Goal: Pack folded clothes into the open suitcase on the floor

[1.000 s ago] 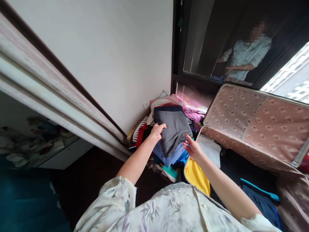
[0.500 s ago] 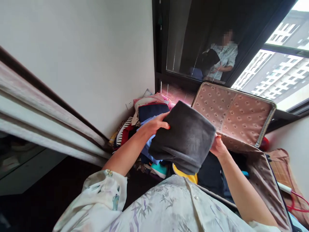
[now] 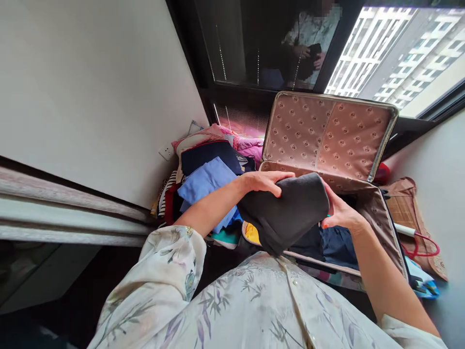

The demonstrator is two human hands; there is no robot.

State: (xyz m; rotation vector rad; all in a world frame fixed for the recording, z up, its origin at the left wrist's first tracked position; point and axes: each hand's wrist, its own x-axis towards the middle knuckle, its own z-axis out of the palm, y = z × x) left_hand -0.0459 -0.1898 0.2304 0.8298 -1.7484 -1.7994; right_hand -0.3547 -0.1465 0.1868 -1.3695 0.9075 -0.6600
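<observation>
Over open suitcase [image 3: 381,213] – soft folded dark-grey garment [image 3: 286,213], left hand [image 3: 267,182] and right hand [image 3: 336,213] fingers gripping its ends.

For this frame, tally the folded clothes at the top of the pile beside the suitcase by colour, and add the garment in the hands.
Dark grey, held over the open suitcase by left hand and right hand: 1, the dark grey folded garment
Light blue: 1, the light blue folded garment
Navy: 1, the navy folded garment
Pink: 1, the pink garment
Total: 4
</observation>
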